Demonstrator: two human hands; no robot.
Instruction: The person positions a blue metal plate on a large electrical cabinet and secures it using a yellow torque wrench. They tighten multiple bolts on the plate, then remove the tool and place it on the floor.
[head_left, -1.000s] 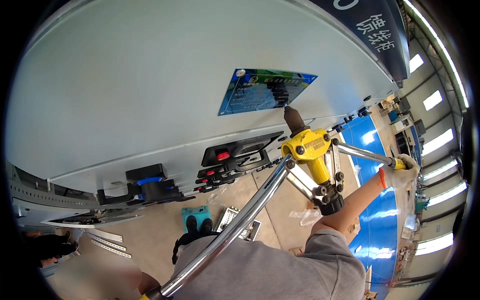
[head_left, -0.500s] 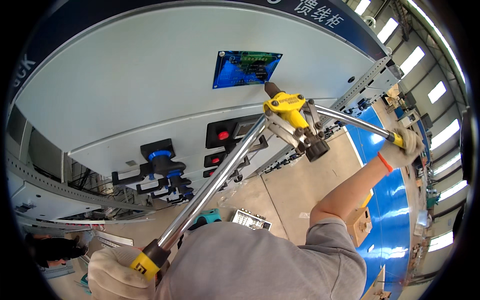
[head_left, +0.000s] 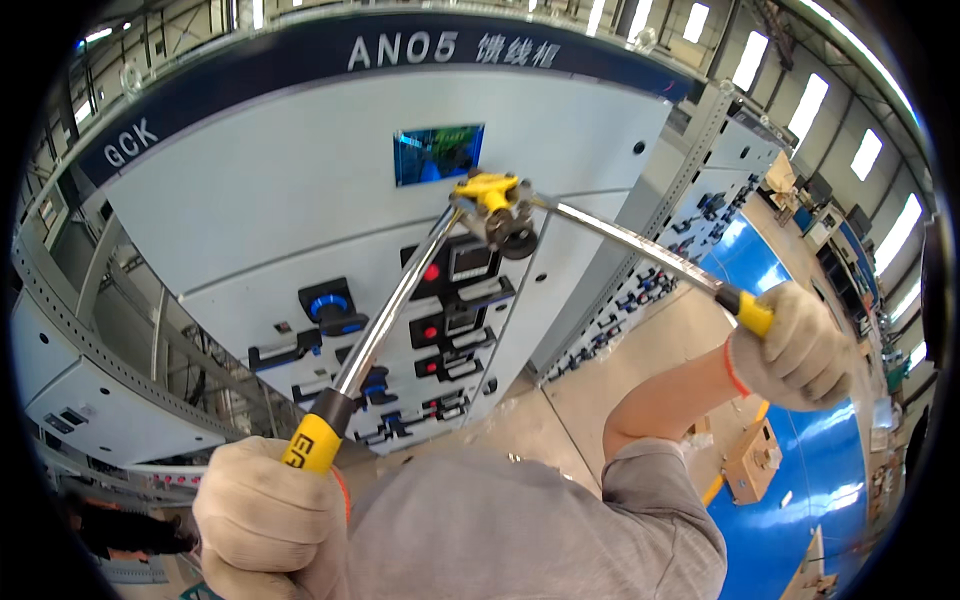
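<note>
A long-arm hand riveter (head_left: 492,188) with a yellow head and two chromed handles is held up in front of the cabinet door. My left hand (head_left: 268,505), in a pale work glove, is wrapped round the yellow grip of the left handle. My right hand (head_left: 797,347), gloved too, is closed on the grip of the right handle, which reaches out to the right. The handles stand wide apart. The riveter's head is at the lower right corner of a shiny blue nameplate (head_left: 425,158). Its nose tip is hidden, so I cannot tell whether it touches the plate.
The grey cabinet door (head_left: 270,200) fills the upper left, with black switch handles (head_left: 328,305) and red buttons below. More cabinets (head_left: 690,240) stand to the right. A wooden box (head_left: 752,462) sits by the blue floor (head_left: 820,450). Someone in dark clothing (head_left: 130,528) is at lower left.
The view has tilted up, showing more of the cabinet top. My left hand has risen slightly, and my right hand has come lower. Both still grip the riveter's handles.
</note>
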